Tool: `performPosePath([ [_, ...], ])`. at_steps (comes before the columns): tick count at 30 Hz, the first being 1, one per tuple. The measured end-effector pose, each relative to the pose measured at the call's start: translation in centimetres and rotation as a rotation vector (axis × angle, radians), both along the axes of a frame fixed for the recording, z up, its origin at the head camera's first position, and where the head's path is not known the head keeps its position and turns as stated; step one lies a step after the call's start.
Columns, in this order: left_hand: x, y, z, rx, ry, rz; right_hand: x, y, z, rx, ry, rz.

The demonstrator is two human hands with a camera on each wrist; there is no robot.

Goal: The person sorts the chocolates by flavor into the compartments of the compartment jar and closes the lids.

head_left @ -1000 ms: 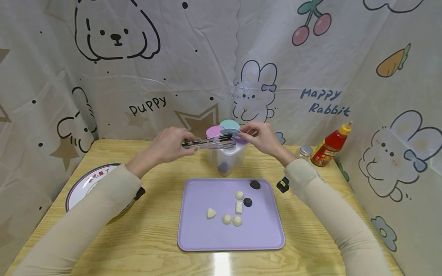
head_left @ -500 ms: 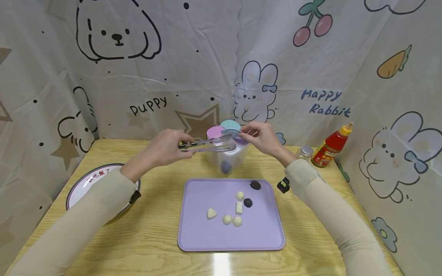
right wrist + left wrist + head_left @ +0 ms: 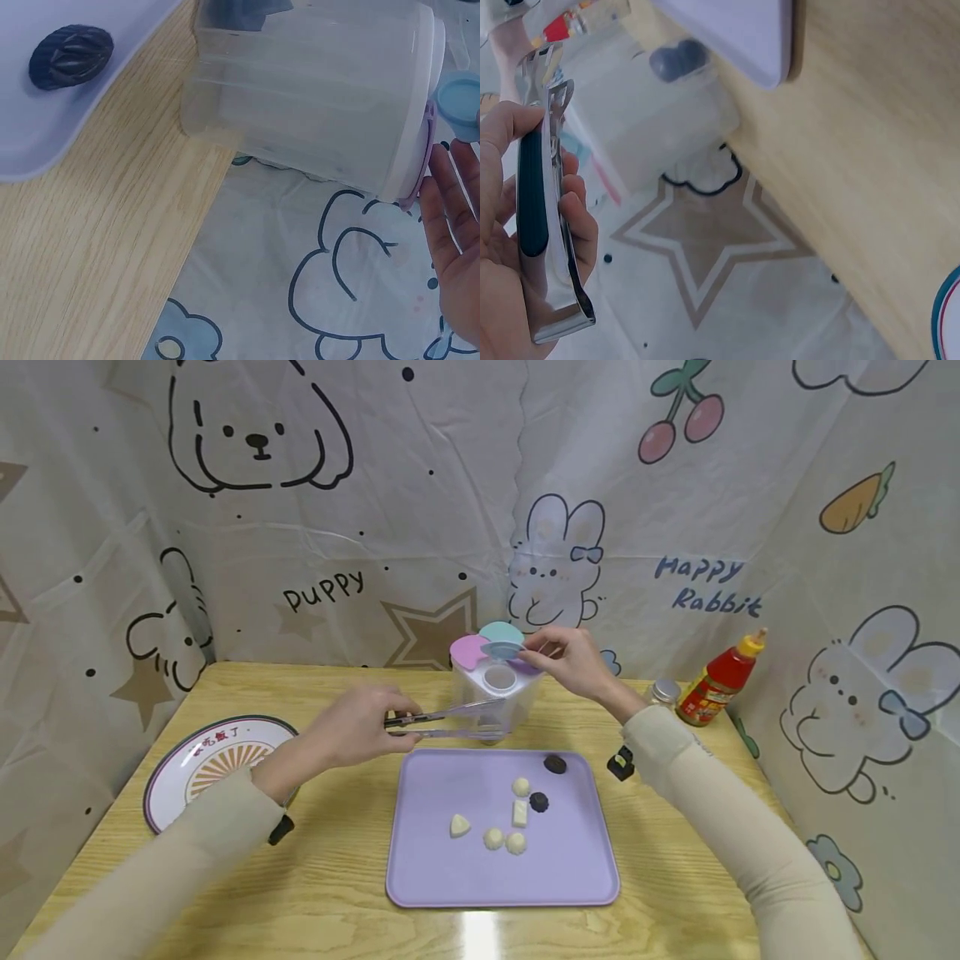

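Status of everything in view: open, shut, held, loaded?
Tongs: spread, in left hand
Blue lid: raised, pinched by right hand
Container: one opening uncovered
Pink lid: down
Teal lid: down
Purple lid: mostly hidden
Jar: capped
Red bottle: yellow top on
Tray: holds five pale pieces, two dark ones
Plate: face up

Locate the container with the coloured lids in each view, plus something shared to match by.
Head: container at centre, beyond the purple tray.
Left wrist: container upper left; purple tray top centre.
Right wrist: container upper right; purple tray top left.
Shared landmark: purple tray.
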State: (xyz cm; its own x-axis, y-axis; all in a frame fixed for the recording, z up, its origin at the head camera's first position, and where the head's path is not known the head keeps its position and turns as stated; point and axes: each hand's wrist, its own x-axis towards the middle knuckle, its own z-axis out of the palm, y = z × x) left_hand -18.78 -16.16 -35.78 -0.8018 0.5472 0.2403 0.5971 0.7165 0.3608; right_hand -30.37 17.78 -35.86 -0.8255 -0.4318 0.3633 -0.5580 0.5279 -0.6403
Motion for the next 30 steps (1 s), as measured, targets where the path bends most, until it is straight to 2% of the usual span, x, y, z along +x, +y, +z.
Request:
performPosePath([
  [8, 0.4, 1.8, -2.0, -0.033, -0.035, -0.059, 0.0, 0.2, -0.1, 0.004, -0.019, 0.004],
  [14, 1.4, 3.3, -3.5, -0.072, -0.054, -0.119, -0.1, 0.2, -0.1, -0.007, -0.026, 0.012],
  [20, 2.1, 4.7, -4.5, -0.089, -0.050, -0.169, -0.1, 0.2, -0.1, -0.015, -0.014, 0.016],
  [30, 1.6, 6.6, -5.6, -0.146, -0.117, -0.163, -0.2, 0.2, -0.1, -0.017, 0.004, 0.023],
])
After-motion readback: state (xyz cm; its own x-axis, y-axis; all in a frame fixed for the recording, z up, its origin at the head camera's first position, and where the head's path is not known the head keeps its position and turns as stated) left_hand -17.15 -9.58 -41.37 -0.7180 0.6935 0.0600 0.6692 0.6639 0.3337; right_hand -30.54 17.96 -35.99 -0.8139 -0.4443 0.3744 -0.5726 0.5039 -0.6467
